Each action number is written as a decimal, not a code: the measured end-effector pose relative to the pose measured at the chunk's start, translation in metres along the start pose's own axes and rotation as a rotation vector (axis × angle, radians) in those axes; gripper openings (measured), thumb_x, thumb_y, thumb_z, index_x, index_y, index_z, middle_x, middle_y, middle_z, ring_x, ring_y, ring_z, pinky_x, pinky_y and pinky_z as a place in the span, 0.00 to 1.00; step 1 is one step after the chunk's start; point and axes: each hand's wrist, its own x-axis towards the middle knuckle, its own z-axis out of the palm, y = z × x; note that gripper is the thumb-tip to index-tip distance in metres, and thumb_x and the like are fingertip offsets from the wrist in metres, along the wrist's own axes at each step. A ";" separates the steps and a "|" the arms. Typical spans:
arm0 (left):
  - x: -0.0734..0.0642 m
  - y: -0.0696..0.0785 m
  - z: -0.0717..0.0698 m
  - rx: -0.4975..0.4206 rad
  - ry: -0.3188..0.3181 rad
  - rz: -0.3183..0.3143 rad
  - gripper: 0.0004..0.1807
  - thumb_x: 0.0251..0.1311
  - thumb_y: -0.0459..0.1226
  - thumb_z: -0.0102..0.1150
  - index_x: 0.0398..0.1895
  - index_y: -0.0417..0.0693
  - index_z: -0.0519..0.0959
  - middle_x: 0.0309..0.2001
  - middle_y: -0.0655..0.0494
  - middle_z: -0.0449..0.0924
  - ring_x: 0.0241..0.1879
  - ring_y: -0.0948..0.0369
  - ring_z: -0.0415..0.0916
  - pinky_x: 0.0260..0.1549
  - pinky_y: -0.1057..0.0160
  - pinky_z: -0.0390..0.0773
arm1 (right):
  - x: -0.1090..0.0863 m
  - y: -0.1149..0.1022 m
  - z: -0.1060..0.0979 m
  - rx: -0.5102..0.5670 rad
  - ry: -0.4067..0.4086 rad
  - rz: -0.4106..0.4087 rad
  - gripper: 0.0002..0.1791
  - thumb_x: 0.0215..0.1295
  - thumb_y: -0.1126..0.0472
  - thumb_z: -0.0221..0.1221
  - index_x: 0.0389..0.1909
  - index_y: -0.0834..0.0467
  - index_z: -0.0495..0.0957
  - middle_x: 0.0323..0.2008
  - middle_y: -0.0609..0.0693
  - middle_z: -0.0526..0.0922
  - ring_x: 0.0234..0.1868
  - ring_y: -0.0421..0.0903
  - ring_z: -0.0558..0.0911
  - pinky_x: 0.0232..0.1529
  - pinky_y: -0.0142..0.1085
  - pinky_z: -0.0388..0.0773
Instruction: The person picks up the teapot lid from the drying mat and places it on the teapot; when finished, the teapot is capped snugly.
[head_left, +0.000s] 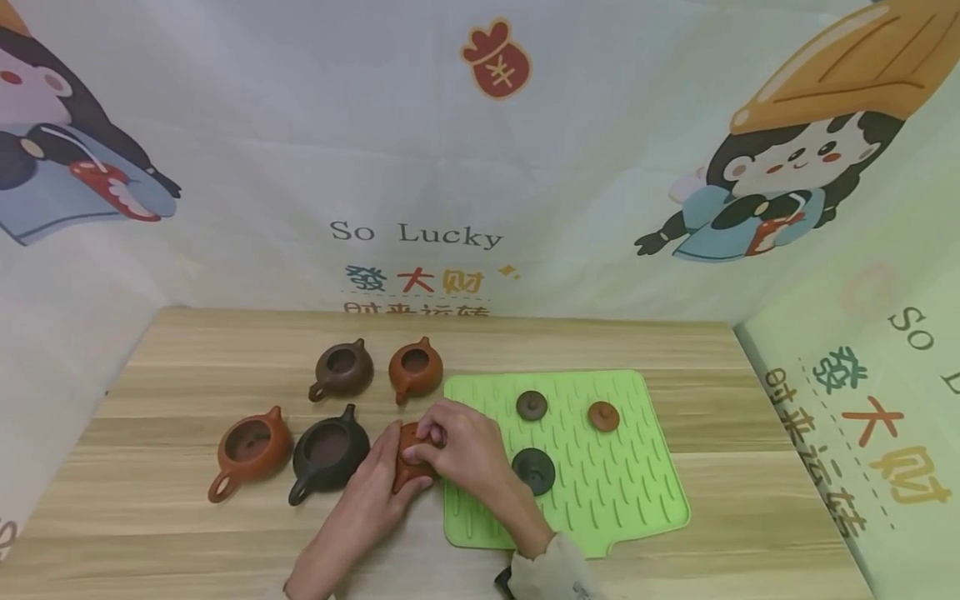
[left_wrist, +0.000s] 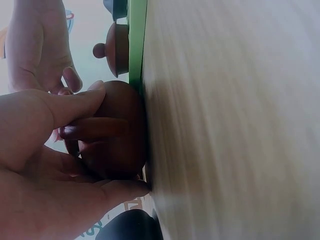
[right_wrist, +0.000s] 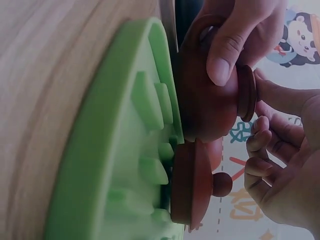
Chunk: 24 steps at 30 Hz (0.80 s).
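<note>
My left hand (head_left: pixel 378 487) grips a small reddish-brown teapot (head_left: pixel 407 477), its thumb lying on the pot's round body (right_wrist: pixel 205 107) in the right wrist view. The handle (left_wrist: pixel 97 128) points back toward the left wrist camera. At the pot's mouth sits a lid (right_wrist: pixel 245 94), slightly raised above the body's outline. The fingertips of my right hand (head_left: pixel 468 446) pinch it at the top and cover its knob. Close beside the teapot, another reddish-brown lid (right_wrist: pixel 192 185) with a ball knob rests on the green mat (head_left: pixel 592 508); my right hand hides it in the head view.
To the left stand several lidless teapots: dark brown (head_left: pixel 356 379), orange-brown (head_left: pixel 427 379), black (head_left: pixel 352 458) and reddish-orange (head_left: pixel 276 450). The mat also carries a dark brown lid (head_left: pixel 532 406), an orange lid (head_left: pixel 603 416) and a black lid (head_left: pixel 533 472). A printed cloth (head_left: pixel 600 208) hangs behind the wooden table (head_left: pixel 750 533).
</note>
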 end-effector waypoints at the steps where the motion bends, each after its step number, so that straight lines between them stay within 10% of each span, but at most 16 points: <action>1: 0.000 0.000 0.000 -0.002 0.000 0.001 0.48 0.62 0.38 0.82 0.76 0.28 0.62 0.64 0.27 0.79 0.58 0.35 0.84 0.51 0.37 0.87 | 0.000 0.000 0.001 -0.005 0.001 -0.004 0.15 0.55 0.56 0.85 0.29 0.54 0.85 0.25 0.43 0.79 0.28 0.34 0.73 0.30 0.25 0.70; 24: 0.001 -0.004 0.000 -0.015 -0.057 -0.066 0.48 0.64 0.41 0.81 0.79 0.28 0.63 0.67 0.27 0.78 0.59 0.37 0.84 0.52 0.37 0.86 | 0.000 -0.001 0.003 -0.023 -0.018 0.023 0.15 0.58 0.56 0.84 0.30 0.54 0.84 0.26 0.44 0.79 0.28 0.34 0.74 0.30 0.27 0.72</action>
